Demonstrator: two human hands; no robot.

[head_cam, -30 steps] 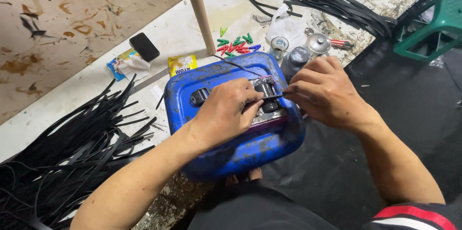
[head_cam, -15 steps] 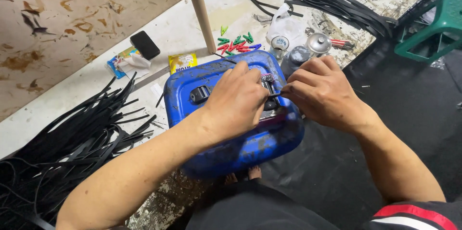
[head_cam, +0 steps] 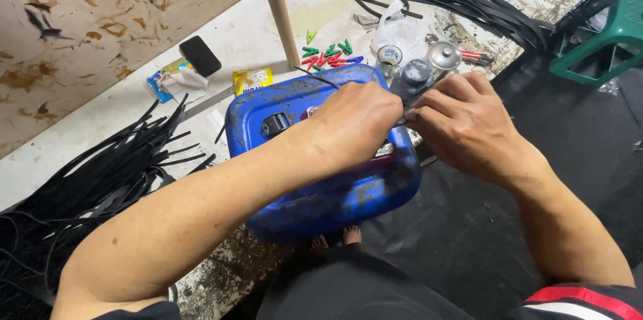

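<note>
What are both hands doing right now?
Left hand: closed, fingers curled on top of the blue container.
Right hand: closed, pinching something small; what cannot be told.

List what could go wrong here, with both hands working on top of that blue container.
The blue plastic container juts past the bench edge, so pressure from the left hand or right hand might tip it. The small metal cans stand close behind the hands and could be knocked. What the fingers pinch is hidden, so a slip is possible.
</note>
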